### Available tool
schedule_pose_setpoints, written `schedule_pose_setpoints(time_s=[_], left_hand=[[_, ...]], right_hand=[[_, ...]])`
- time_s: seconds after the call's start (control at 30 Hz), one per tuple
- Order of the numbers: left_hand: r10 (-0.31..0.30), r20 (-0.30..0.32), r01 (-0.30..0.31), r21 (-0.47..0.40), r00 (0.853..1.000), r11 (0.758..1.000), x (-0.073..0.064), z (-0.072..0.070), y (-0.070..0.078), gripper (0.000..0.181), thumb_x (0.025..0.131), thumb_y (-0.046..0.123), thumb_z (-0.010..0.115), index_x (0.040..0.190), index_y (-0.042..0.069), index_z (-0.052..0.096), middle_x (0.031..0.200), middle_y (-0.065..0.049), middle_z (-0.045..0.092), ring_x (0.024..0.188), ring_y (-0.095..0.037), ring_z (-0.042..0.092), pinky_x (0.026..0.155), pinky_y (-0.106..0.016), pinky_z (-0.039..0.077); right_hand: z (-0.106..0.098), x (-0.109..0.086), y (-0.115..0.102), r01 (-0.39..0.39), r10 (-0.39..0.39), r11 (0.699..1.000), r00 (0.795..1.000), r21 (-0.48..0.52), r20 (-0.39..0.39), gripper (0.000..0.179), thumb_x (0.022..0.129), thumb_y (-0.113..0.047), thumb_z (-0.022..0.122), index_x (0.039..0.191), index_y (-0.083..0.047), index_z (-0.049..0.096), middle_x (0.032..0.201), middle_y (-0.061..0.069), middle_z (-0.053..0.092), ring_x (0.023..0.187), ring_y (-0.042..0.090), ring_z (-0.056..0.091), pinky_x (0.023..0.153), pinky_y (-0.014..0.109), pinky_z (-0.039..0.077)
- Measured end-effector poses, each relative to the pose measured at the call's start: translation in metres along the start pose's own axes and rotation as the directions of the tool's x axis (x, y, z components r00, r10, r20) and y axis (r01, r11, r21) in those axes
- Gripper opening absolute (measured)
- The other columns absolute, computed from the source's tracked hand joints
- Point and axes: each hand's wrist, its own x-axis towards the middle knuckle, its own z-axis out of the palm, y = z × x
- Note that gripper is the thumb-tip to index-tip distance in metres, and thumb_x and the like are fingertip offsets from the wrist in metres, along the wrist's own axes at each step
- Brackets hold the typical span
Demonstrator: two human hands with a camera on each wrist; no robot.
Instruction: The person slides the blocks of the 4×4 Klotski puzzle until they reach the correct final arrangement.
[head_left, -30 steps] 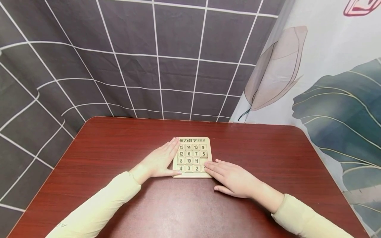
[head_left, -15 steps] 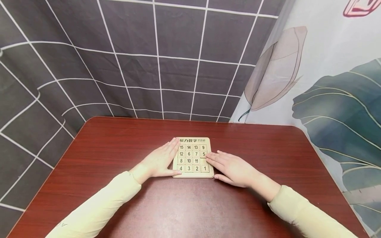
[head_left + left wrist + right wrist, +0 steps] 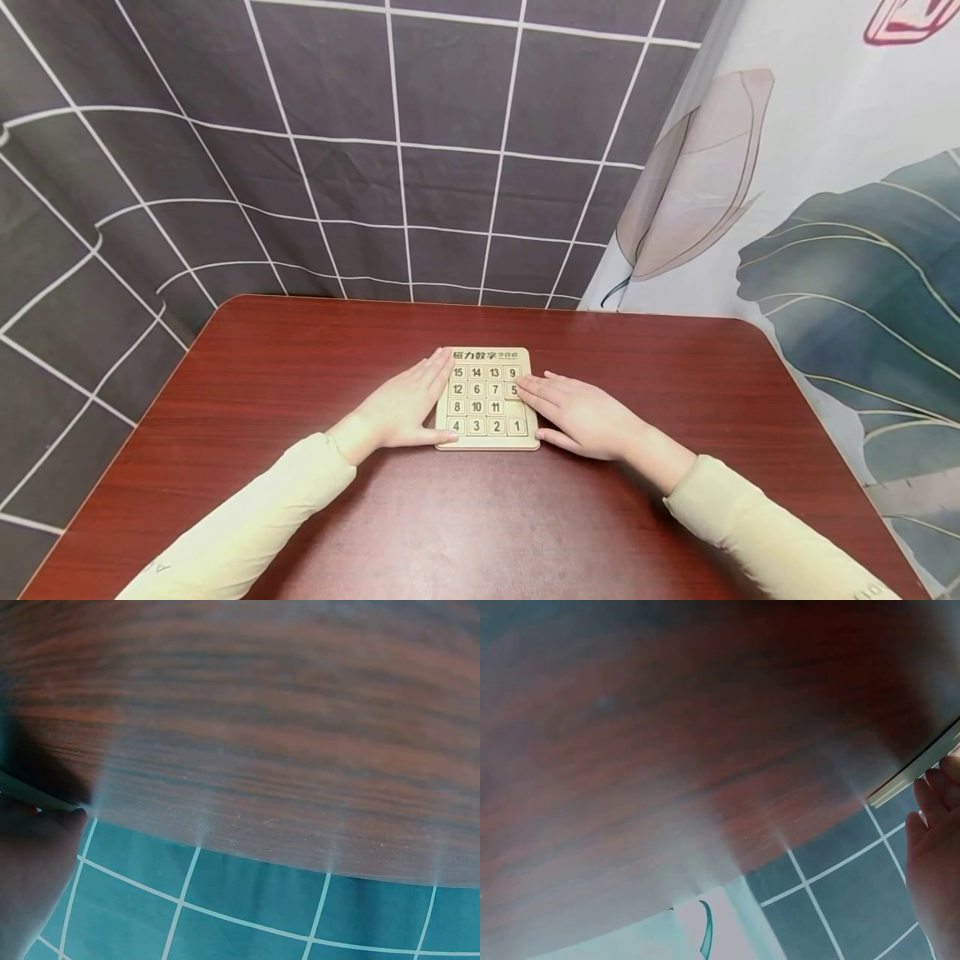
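A pale number slide puzzle point(image 3: 484, 440) lies flat on the dark red table, with Chinese lettering across its top. Number tiles fill its grid except for a gap in the right column, just below the 5 tile point(image 3: 513, 390). My left hand point(image 3: 396, 406) rests along the puzzle's left side, fingers straight on the upper left border and thumb on the lower left corner. From the right, my right hand point(image 3: 588, 417) reaches over the edge with straight fingers, fingertips at the 5 tile and partly covering it. The right wrist view catches the puzzle's edge point(image 3: 911, 774) beside the fingers.
The table point(image 3: 300, 350) has a glossy wood-grain top with rounded far corners. Behind it hangs a dark curtain point(image 3: 337, 175) with a white grid, and on the right a white curtain point(image 3: 810, 142) printed with large leaves.
My right hand has moved away from the 1 tile and up the right column to the 5 tile, uncovering the 1 tile and the gap. My left hand stays put.
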Motion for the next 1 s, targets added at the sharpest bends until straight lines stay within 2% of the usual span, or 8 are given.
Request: schedule_pose_setpoints(time_s=[0.6,0.8,1.0], left_hand=[[0.000,-0.002,0.000,0.003,1.000,1.000,-0.001,-0.003,0.003,0.113,0.093,0.067,0.065,0.162,-0.014,0.025,0.173,-0.031,0.021,0.163,-0.042,0.023,0.134,-0.047,0.028],[0.000,-0.002,0.000,-0.002,1.000,1.000,-0.001,-0.003,0.003,0.114,0.093,0.067,0.065,0.162,-0.014,0.025,0.173,-0.032,0.021,0.163,-0.042,0.023,0.134,-0.047,0.028],[-0.001,0.000,0.001,0.003,1.000,1.000,-0.001,-0.003,0.003,0.114,0.093,0.067,0.065,0.162,-0.014,0.024,0.173,-0.032,0.021,0.163,-0.042,0.023,0.134,-0.047,0.028]], right_hand=[[0.000,-0.015,-0.017,0.098,-0.102,0.994,0.991,-0.049,-0.086,0.063,0.104,-0.041,0.064,0.151,0.000,0.056,0.158,0.015,0.057,0.148,0.026,0.055,0.122,0.050,0.047],[-0.002,-0.010,-0.011,0.069,-0.072,0.997,0.994,-0.036,-0.076,0.064,0.103,-0.041,0.066,0.152,-0.001,0.056,0.159,0.014,0.056,0.149,0.027,0.054,0.123,0.049,0.046],[-0.003,0.004,0.003,0.009,-0.010,1.000,0.999,-0.008,-0.035,0.063,0.103,-0.039,0.066,0.152,0.000,0.055,0.160,0.014,0.055,0.148,0.030,0.054,0.125,0.050,0.043]])
